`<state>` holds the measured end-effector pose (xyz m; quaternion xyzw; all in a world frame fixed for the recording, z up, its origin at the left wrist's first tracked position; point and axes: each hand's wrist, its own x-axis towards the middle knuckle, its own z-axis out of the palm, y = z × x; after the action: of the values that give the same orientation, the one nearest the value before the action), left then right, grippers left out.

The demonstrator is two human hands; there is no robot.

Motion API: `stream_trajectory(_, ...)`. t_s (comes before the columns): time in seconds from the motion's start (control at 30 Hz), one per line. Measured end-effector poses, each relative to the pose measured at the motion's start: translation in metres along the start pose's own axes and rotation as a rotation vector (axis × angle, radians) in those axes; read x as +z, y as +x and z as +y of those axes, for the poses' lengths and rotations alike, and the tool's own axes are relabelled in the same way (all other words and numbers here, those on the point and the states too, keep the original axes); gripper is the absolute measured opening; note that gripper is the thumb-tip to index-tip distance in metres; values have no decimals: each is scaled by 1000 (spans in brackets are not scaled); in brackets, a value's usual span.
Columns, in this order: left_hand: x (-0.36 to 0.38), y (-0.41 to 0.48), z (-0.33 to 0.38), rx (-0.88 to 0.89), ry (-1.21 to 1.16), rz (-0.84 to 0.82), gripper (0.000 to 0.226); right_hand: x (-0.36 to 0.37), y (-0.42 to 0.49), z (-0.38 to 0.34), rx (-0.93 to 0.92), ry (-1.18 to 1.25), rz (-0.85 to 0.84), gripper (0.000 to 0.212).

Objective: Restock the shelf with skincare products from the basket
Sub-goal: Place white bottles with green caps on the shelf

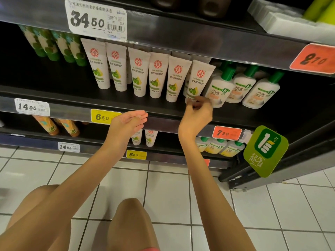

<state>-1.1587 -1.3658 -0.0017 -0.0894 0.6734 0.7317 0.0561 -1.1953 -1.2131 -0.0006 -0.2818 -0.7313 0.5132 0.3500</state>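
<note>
Several white hand-cream tubes stand cap-down in a row on the middle shelf. The rightmost tube leans a little, and my right hand pinches its cap end with curled fingers. My left hand hovers palm-up with straight fingers in front of the shelf edge, holding nothing. No basket is in view.
White lotion bottles with green caps crowd the tube's right side. Green tubes stand far left, with bare dark shelf between. More tubes and bottles fill the lower shelf. A green promo sign juts out at right. White tiled floor lies below.
</note>
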Motion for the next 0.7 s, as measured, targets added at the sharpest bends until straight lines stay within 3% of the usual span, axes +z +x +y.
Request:
stream_trajectory(0.07, 0, 1, 0, -2, -7, -1, 20, -7, 7, 3, -11, -15, 44, 29)
stream_trajectory(0.17, 1, 2, -1, -5, -2, -3, 21, -10, 13, 6, -10, -96, -40, 33)
stream_trajectory(0.7, 1, -3, 2, -15, 12, 28, 22, -4, 25, 9, -58, -140, -196, 23)
